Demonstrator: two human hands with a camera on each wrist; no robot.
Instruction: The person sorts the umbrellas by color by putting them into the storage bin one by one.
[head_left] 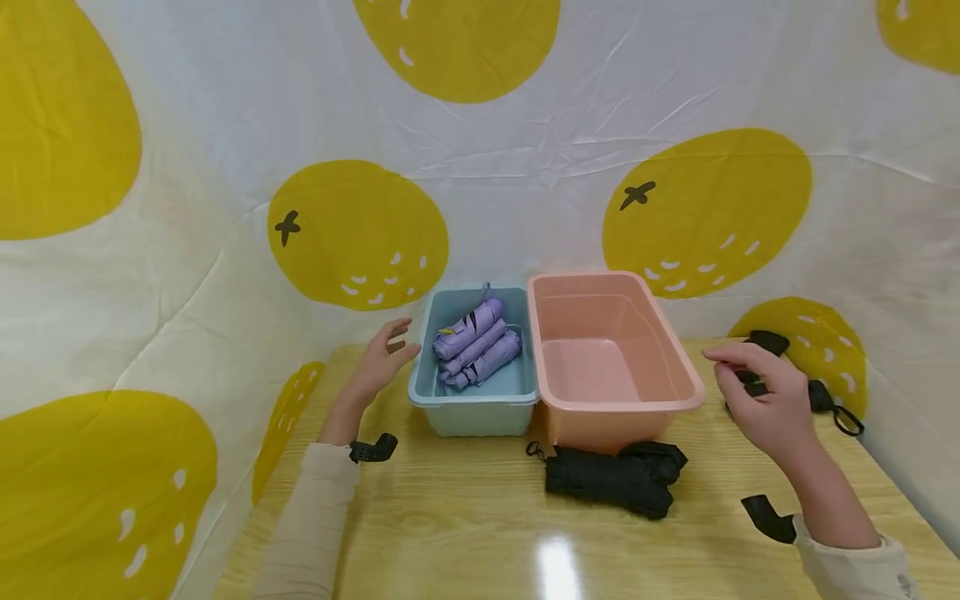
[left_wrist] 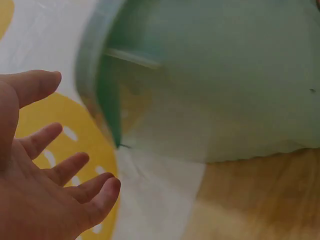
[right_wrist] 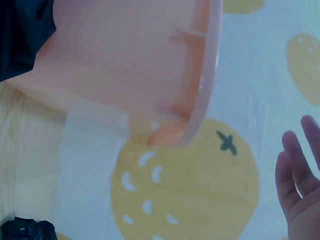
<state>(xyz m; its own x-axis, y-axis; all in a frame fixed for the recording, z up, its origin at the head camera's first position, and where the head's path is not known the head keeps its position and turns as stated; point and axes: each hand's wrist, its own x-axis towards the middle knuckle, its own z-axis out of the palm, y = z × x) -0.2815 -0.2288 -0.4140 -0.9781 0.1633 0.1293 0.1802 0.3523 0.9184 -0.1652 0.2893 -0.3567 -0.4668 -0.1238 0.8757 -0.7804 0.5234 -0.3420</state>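
Beside the left wall of a light blue bin [head_left: 472,400], my left hand [head_left: 382,360] hovers with loosely bent fingers and holds nothing. Several folded purple umbrellas [head_left: 480,337] lie inside that bin. My right hand [head_left: 768,396] is in the air to the right of a pink bin [head_left: 615,407], also holding nothing; its fingers look relaxed in the right wrist view. The pink bin's visible floor is bare. A folded black umbrella [head_left: 611,479] lies on the table against the pink bin's front. Other black umbrellas [head_left: 819,393] lie behind my right hand, which partly hides them.
The two bins stand side by side on a wooden table [head_left: 450,517]. A white cloth [head_left: 510,208] printed with yellow fruit hangs behind the table and at both sides. Black wrist mounts [head_left: 375,448] sit at both sleeves.
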